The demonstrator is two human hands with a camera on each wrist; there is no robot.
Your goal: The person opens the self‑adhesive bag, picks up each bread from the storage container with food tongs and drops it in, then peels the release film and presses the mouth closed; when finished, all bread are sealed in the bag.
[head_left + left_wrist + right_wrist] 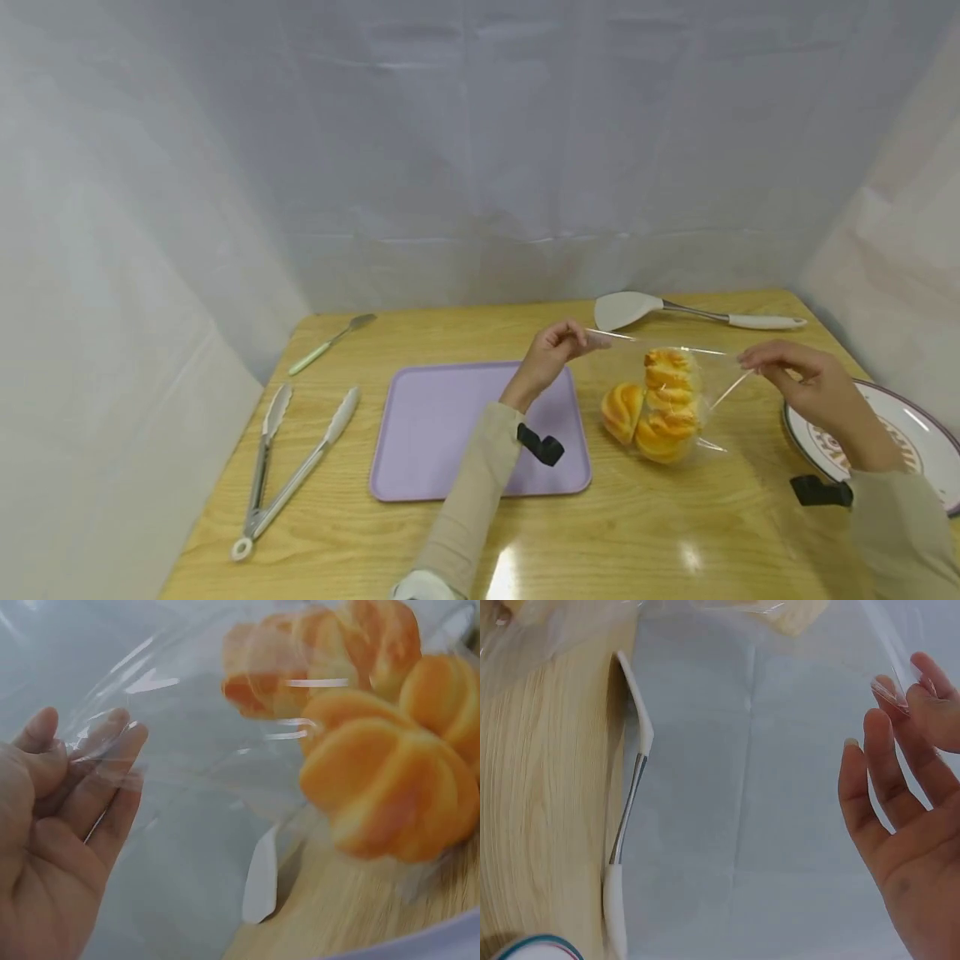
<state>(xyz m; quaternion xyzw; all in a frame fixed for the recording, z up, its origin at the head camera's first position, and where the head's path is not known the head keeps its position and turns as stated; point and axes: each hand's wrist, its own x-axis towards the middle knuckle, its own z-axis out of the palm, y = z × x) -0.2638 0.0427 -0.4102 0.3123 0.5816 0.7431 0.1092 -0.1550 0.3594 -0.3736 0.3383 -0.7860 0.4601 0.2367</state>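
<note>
A clear plastic bag holds several golden bread rolls, bunched in its lower part. My left hand pinches the bag's upper left corner between thumb and fingers. At the opposite corner my right hand does the same, so the bag's top edge stretches between both hands. In the left wrist view, the left hand has its thumb against the film, with the rolls to its right. Film also shows between the thumb and fingers of the right hand in the right wrist view.
Left of the bag lies a lilac tray, under my left forearm. Opened metal tongs and a small green-handled spatula lie farther left. Behind the bag is a white turner. A patterned plate sits beneath my right arm.
</note>
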